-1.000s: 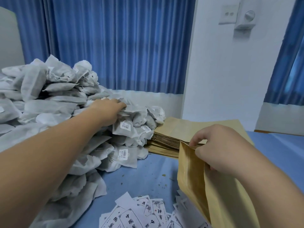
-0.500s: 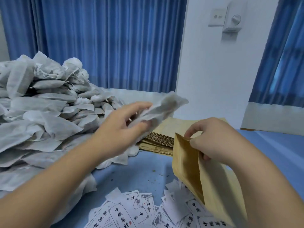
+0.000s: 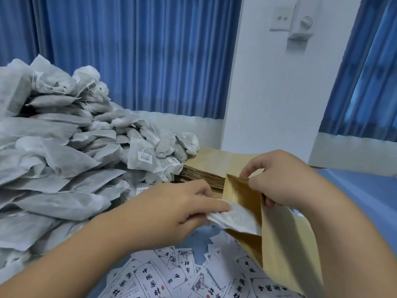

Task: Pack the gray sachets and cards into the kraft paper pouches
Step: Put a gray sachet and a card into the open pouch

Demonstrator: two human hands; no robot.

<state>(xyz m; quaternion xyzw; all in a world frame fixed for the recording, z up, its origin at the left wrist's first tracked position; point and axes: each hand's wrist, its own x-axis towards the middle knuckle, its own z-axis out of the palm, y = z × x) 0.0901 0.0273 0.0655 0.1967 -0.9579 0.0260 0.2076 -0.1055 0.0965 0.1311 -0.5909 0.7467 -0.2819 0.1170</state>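
Nearest, found white printed cards (image 3: 150, 278) strewn face up across the blue table (image 3: 365, 190), overlapping one another beneath both forearms. Just above them, pinched a gray sachet (image 3: 234, 218) in the left hand (image 3: 171, 211), thumb and fingers curled on its near end, far end already inside the mouth of the kraft pouch (image 3: 285, 244). Held that pouch tilted over the cards with the right hand (image 3: 283, 179), fingers and thumb gripping the upper lip, mouth spread wide. Behind the hands, noted a flat stack of kraft pouches (image 3: 210, 166) on the table, touching the foot of a big heap of gray sachets (image 3: 53, 168) at the left, some with barcode labels. Farther back, saw blue curtains (image 3: 139, 50) on either side of a white wall (image 3: 268, 93) carrying a switch plate (image 3: 281, 18) and a round dial (image 3: 306, 22).
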